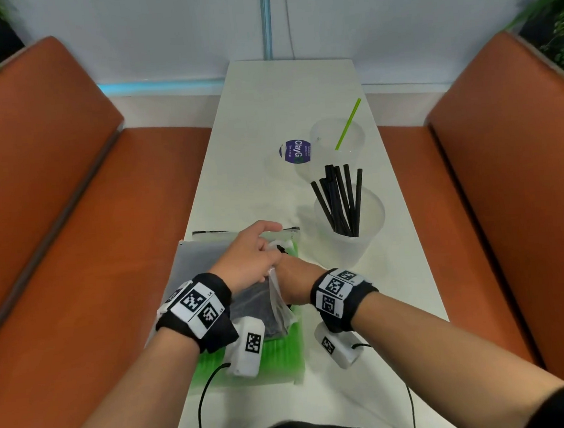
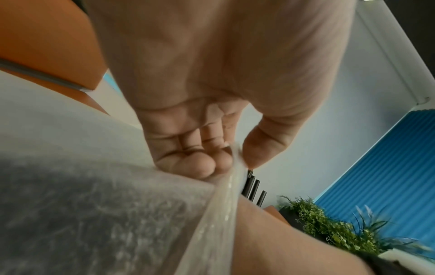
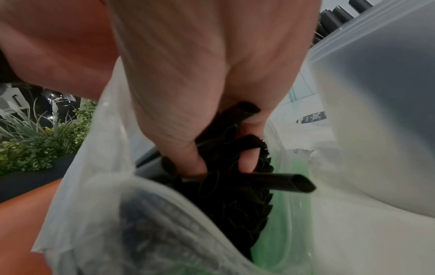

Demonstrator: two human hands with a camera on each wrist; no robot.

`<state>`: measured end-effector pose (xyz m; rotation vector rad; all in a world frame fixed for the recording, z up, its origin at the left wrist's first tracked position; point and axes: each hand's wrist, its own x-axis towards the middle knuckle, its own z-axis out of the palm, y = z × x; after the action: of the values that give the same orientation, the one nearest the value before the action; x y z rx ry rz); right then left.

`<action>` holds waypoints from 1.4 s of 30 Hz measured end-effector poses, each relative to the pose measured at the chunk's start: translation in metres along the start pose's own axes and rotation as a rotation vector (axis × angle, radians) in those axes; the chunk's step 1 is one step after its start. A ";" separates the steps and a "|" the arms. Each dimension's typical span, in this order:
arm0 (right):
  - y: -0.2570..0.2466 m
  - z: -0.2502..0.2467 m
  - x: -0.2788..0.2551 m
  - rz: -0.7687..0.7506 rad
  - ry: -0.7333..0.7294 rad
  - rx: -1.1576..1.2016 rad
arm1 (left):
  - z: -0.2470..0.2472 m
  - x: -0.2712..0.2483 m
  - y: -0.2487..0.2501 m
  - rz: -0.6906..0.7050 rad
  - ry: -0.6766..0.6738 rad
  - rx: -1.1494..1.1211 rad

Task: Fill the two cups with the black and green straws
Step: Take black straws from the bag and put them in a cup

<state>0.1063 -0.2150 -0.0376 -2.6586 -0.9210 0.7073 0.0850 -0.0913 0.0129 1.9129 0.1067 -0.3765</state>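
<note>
Two clear cups stand on the right of the white table [image 1: 253, 121]. The near cup [image 1: 370, 240] holds several black straws [image 1: 340, 202]; the far cup [image 1: 351, 130] holds one green straw [image 1: 348, 124]. A clear bag of black straws [image 1: 250, 304] lies on a bag of green straws [image 1: 278, 352]. My left hand [image 1: 269, 245] pinches the bag's open edge [image 2: 233, 167] between thumb and fingers. My right hand [image 1: 290, 277] reaches into the bag, and its fingers [image 3: 195, 163] curl round a bunch of black straws [image 3: 235, 195]. One black straw [image 3: 282, 181] sticks out.
A round lid with a purple label [image 1: 294, 152] lies left of the far cup. Orange benches [image 1: 71, 213] run along both sides of the narrow table. Wrist camera cables trail near the front edge. Plants stand in the far corners.
</note>
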 end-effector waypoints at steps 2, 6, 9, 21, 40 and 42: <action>-0.002 0.000 0.002 0.040 -0.011 -0.011 | -0.001 -0.001 0.000 0.006 -0.002 -0.007; -0.005 0.002 0.001 0.128 -0.054 -0.009 | 0.000 -0.004 0.001 0.015 -0.022 -0.003; -0.007 0.000 -0.002 0.103 -0.047 -0.012 | 0.001 -0.006 0.002 0.017 -0.029 0.004; -0.004 -0.010 -0.017 0.063 0.021 -0.119 | 0.003 -0.007 -0.001 0.010 -0.044 0.036; 0.097 -0.030 -0.124 0.375 0.074 -0.093 | -0.008 0.009 -0.014 -0.063 -0.084 -0.028; 0.108 -0.034 -0.137 0.416 0.063 -0.053 | -0.011 0.011 -0.018 -0.073 -0.084 -0.046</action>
<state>0.0854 -0.3873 0.0012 -2.9339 -0.3742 0.6826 0.0926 -0.0759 -0.0031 1.8490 0.1288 -0.4985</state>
